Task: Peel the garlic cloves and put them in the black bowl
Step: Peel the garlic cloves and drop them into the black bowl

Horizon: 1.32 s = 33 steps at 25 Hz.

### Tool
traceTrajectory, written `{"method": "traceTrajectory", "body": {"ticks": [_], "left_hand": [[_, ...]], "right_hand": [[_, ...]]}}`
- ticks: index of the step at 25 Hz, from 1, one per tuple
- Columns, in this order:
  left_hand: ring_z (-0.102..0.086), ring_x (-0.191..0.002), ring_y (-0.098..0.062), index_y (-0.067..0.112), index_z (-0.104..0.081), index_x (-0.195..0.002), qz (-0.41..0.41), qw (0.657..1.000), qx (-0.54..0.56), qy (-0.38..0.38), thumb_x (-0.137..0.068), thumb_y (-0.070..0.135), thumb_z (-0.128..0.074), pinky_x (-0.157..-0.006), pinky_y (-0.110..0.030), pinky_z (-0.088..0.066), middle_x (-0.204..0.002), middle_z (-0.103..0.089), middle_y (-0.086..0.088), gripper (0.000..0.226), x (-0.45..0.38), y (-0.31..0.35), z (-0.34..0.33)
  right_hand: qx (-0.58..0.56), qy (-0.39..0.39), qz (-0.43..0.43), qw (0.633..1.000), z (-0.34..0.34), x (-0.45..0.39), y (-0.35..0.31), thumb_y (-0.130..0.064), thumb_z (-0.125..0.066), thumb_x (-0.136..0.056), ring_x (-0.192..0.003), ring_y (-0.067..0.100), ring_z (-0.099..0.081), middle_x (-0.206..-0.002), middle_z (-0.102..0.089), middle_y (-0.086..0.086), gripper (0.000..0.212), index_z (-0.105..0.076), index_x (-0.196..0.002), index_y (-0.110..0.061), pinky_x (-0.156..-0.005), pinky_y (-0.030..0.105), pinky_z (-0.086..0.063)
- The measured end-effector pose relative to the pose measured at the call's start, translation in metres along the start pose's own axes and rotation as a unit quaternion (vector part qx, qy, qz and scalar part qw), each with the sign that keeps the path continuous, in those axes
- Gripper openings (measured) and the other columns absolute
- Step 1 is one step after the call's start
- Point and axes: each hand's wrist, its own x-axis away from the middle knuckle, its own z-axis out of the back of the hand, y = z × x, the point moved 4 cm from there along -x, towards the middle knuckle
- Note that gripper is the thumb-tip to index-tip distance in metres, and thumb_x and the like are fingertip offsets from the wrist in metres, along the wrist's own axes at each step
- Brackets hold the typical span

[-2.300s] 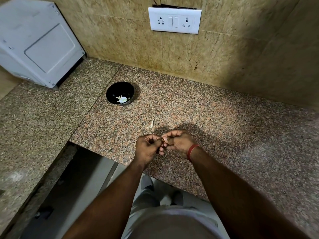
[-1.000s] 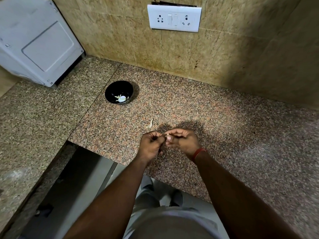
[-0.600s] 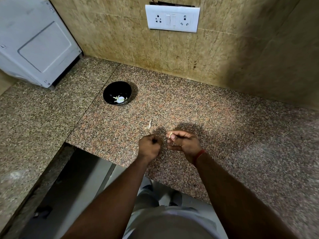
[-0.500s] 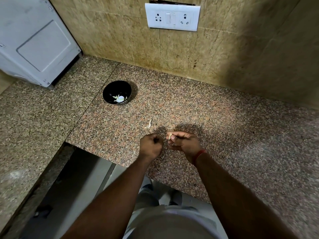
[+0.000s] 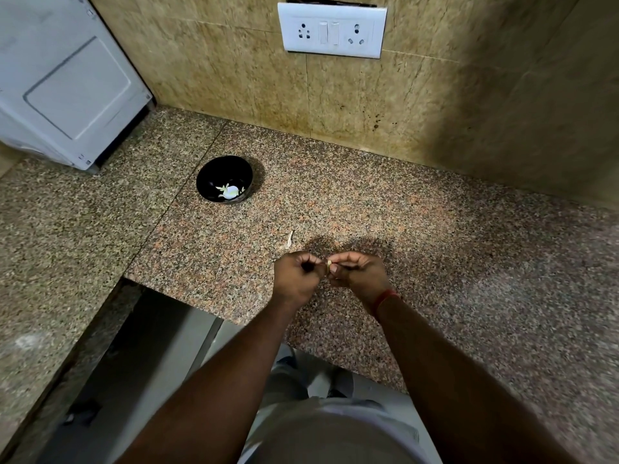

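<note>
Fingertips (image 5: 333, 268) of the right hand (image 5: 360, 274) pinch a garlic clove (image 5: 329, 262), of which only a small pale tip shows between the two hands. The left hand (image 5: 294, 276) is curled tight, its thumb and forefinger closing on the same tip from the other side; whether they grip the skin or only touch it cannot be told. The hands meet knuckle to knuckle just above the granite counter (image 5: 452, 249), probably so one can steady the clove while the other picks at its skin and anything that drops lands on the stone.

So little of the clove shows that its long axis is a guess: the exposed tip points up and slightly toward the left hand, so it likely runs from the right palm toward the left fingertips.

Just beyond the left knuckles a thin strip of peel (image 5: 290, 238) lies flat on the counter, its length running away from the hands. Farther out, ahead and to the left, well apart from the fingers, sits the black bowl (image 5: 214, 175), with pale garlic pieces (image 5: 229, 191) in it. The clove in hand looks not yet peeled, and it has still to go into the bowl.
</note>
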Motion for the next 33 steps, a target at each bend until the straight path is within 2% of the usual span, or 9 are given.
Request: {"method": "traceTrajectory", "body": {"ticks": [3, 9, 14, 17, 20, 22, 27, 29, 33], "left_hand": [[-0.073, -0.069, -0.016, 0.016, -0.077, -0.078, -0.043, 0.999, -0.023, -0.005, -0.084, 0.007, -0.08, -0.064, -0.024, -0.058, -0.075, -0.076, 0.003, 0.011, 0.0, 0.003, 0.002], [-0.072, -0.072, -0.018, 0.013, -0.075, -0.083, -0.076, 0.995, -0.065, -0.026, -0.088, 0.011, -0.075, -0.063, -0.028, -0.058, -0.077, -0.074, 0.002, 0.005, 0.002, 0.01, 0.004], [-0.071, -0.07, -0.011, 0.017, -0.076, -0.083, -0.074, 0.991, -0.104, -0.031, -0.088, 0.013, -0.076, -0.061, -0.017, -0.053, -0.077, -0.074, 0.006, 0.007, -0.002, 0.018, 0.005], [-0.071, -0.071, -0.011, 0.019, -0.076, -0.08, -0.1, 0.988, -0.115, -0.035, -0.085, 0.012, -0.078, -0.065, -0.021, -0.056, -0.076, -0.073, 0.008, 0.009, -0.003, 0.021, 0.005], [-0.068, -0.069, -0.011, 0.02, -0.076, -0.079, -0.125, 0.984, -0.123, -0.036, -0.084, 0.009, -0.077, -0.062, -0.021, -0.053, -0.075, -0.071, 0.008, 0.012, -0.003, 0.021, 0.004], [-0.064, -0.065, -0.008, 0.019, -0.074, -0.078, -0.127, 0.982, -0.139, -0.033, -0.085, 0.009, -0.077, -0.058, -0.013, -0.045, -0.074, -0.068, 0.008, 0.012, -0.002, 0.024, 0.002], [-0.058, -0.063, -0.003, 0.012, -0.071, -0.074, -0.165, 0.974, -0.155, -0.001, -0.083, 0.008, -0.077, -0.055, -0.008, -0.04, -0.075, -0.062, 0.007, 0.012, 0.001, 0.036, 0.003], [-0.061, -0.065, -0.006, 0.012, -0.072, -0.075, -0.178, 0.972, -0.154, 0.002, -0.083, 0.008, -0.077, -0.057, -0.008, -0.039, -0.076, -0.064, 0.005, 0.01, -0.001, 0.036, 0.003], [-0.065, -0.069, -0.011, 0.015, -0.074, -0.079, -0.195, 0.971, -0.139, -0.002, -0.085, 0.01, -0.075, -0.06, -0.021, -0.05, -0.077, -0.068, 0.005, 0.008, -0.002, 0.037, 0.005]], "right_hand": [[0.018, -0.006, 0.011, 1.0, 0.0, -0.002, -0.001, 0.006, -0.073, -0.087, -0.082, 0.025, -0.071, -0.094, -0.077, 0.016, 0.014, -0.076, -0.098, -0.002, -0.076, 0.04, -0.063], [0.032, -0.005, 0.034, 0.999, 0.003, -0.005, -0.007, 0.008, -0.076, -0.083, -0.082, 0.033, -0.072, -0.09, -0.077, 0.018, 0.015, -0.077, -0.092, -0.004, -0.076, 0.046, -0.064], [0.067, -0.01, 0.069, 0.995, 0.005, -0.008, -0.014, 0.007, -0.075, -0.085, -0.085, 0.042, -0.071, -0.089, -0.076, 0.018, 0.013, -0.077, -0.091, -0.004, -0.08, 0.055, -0.062], [0.07, -0.007, 0.077, 0.995, 0.005, -0.009, -0.015, 0.007, -0.075, -0.084, -0.088, 0.047, -0.07, -0.087, -0.077, 0.016, 0.016, -0.078, -0.088, -0.008, -0.08, 0.058, -0.061], [0.072, -0.002, 0.07, 0.995, 0.007, -0.011, -0.014, 0.008, -0.077, -0.083, -0.086, 0.047, -0.071, -0.085, -0.077, 0.016, 0.015, -0.078, -0.087, -0.006, -0.079, 0.057, -0.062], [0.075, -0.004, 0.072, 0.995, 0.008, -0.011, -0.015, 0.008, -0.077, -0.082, -0.083, 0.046, -0.072, -0.084, -0.077, 0.016, 0.014, -0.079, -0.088, -0.005, -0.077, 0.055, -0.062], [0.096, 0.003, 0.099, 0.99, 0.007, -0.01, -0.024, 0.009, -0.076, -0.083, -0.07, 0.03, -0.07, -0.08, -0.076, 0.015, 0.014, -0.078, -0.088, -0.003, -0.071, 0.044, -0.063], [0.089, 0.008, 0.098, 0.991, 0.008, -0.011, -0.025, 0.01, -0.076, -0.082, -0.069, 0.025, -0.069, -0.08, -0.076, 0.016, 0.014, -0.078, -0.088, -0.002, -0.07, 0.043, -0.063], [0.108, 0.014, 0.125, 0.986, 0.01, -0.01, -0.029, 0.009, -0.075, -0.083, -0.068, 0.024, -0.068, -0.079, -0.076, 0.015, 0.015, -0.079, -0.088, -0.004, -0.07, 0.045, -0.061]]}}
